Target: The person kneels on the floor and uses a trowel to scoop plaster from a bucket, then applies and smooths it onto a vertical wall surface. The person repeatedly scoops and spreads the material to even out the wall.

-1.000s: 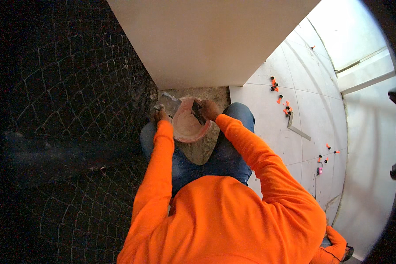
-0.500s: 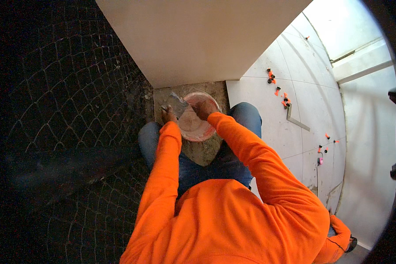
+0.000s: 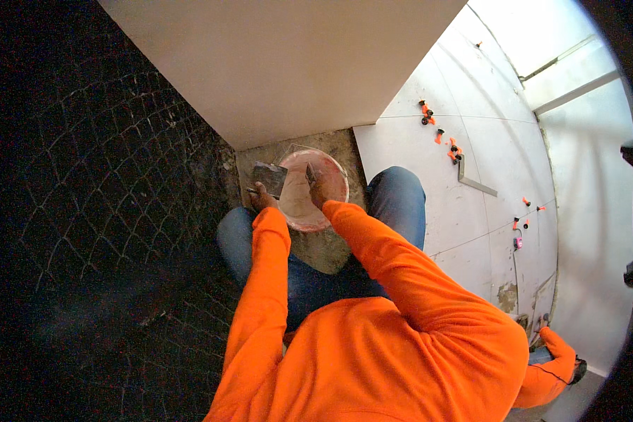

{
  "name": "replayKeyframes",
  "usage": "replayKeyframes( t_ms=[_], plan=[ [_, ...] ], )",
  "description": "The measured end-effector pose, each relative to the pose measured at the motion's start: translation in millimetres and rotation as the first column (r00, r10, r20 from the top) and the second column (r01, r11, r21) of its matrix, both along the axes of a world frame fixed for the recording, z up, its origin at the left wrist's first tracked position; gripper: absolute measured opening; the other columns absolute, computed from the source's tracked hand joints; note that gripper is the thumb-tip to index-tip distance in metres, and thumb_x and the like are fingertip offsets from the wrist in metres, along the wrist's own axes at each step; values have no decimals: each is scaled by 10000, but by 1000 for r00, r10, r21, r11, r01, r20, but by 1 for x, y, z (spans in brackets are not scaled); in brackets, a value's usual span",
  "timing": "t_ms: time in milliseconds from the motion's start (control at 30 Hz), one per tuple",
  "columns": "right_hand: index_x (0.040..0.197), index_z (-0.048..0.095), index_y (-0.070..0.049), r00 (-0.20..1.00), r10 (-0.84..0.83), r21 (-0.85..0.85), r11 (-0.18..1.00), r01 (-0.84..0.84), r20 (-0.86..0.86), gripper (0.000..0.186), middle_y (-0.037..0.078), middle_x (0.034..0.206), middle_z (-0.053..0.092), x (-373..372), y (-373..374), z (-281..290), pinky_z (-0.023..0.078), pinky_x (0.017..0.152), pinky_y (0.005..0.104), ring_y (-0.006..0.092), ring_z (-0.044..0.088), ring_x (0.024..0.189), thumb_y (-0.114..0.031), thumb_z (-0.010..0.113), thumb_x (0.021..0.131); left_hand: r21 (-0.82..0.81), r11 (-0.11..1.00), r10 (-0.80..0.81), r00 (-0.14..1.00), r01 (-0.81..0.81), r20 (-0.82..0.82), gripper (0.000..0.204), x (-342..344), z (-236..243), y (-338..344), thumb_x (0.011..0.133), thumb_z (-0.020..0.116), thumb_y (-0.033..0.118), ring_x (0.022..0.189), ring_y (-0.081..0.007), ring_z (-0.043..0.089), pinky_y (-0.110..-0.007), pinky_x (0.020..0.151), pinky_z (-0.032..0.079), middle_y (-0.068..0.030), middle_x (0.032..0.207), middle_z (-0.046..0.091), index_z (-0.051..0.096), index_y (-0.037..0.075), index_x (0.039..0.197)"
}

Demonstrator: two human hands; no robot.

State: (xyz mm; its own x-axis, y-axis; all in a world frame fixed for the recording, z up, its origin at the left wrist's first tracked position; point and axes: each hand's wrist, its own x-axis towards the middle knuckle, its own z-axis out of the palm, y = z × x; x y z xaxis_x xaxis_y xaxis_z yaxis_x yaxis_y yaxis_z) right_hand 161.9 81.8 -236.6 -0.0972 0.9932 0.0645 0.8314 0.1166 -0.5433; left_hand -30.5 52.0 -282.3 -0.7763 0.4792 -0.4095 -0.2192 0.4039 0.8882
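The left hand (image 3: 261,198) is gripping the handle of a flat trowel (image 3: 269,178). The blade is lying w/ its long side running from the hand up & right, pointing toward the pink bucket (image 3: 334,171), right at its left rim. The bucket is sitting on the bare gray floor patch (image 3: 330,246) btwn the knees, and it is holding pale tan paste (image 3: 295,197). The right hand (image 3: 321,190) is reaching into the bucket, fingers closed on a small dark tool (image 3: 310,174); can't tell what kind.
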Motion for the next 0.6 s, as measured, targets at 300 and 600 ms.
replayKeyframes(
  t_ms=[300,600],
  plan=[
    [1324,654,-118,954,286,-181,946,-267,88,362,166,1237,705,-21,-17,-31,488,1035,472,385,639,1179,-242,538,1005,23,1000,18,998,-19,62,853,4,11,-11,1005,568,587,1357,-387,525,-446,1110,432,-255,1563,453,371,-32,1558],
    [1290,680,-129,899,437,-302,862,-407,35,345,195,1185,722,-34,-10,14,492,1030,497,405,659,1150,-225,549,985,5,998,56,998,-56,14,873,3,5,-7,1001,563,615,1333,-384,547,-451,1094,449,-251,1562,455,383,-41,1547]
  ],
)
